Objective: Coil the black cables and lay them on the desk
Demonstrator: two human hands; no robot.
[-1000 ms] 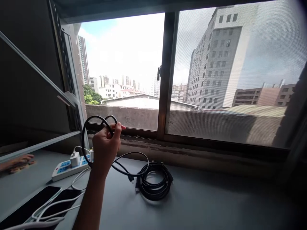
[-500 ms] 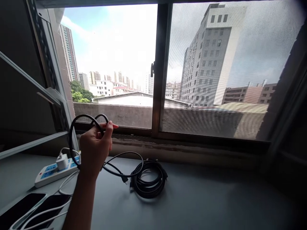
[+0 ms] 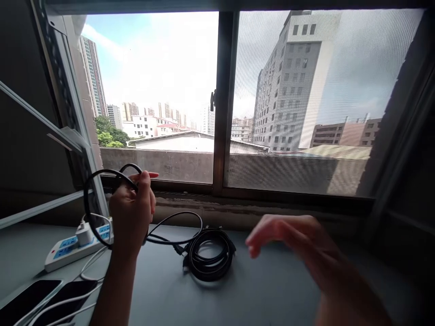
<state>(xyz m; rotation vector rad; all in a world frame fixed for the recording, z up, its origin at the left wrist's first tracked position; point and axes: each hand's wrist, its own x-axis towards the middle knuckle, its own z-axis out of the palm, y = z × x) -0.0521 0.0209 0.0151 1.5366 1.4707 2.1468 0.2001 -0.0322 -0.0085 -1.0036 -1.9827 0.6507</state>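
In the left hand (image 3: 132, 203), closed: loops of black cable (image 3: 86, 199), raised before the window ledge (image 3: 231, 209). At the right hand (image 3: 302, 237): fingers half-bent, nothing held, to the right of the coil (image 3: 210, 274). Already in rings on the bench (image 3: 265, 294): the coil. Still loose: the length trailing toward it; not possible to tell whether joined. Leftward, narrow room, because of power strip (image 3: 57, 262) and phones (image 3: 30, 294); rightward, wider room for moving.

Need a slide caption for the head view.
Left hand grips a looped black cable; right hand hovers beside a round coil of black cable.
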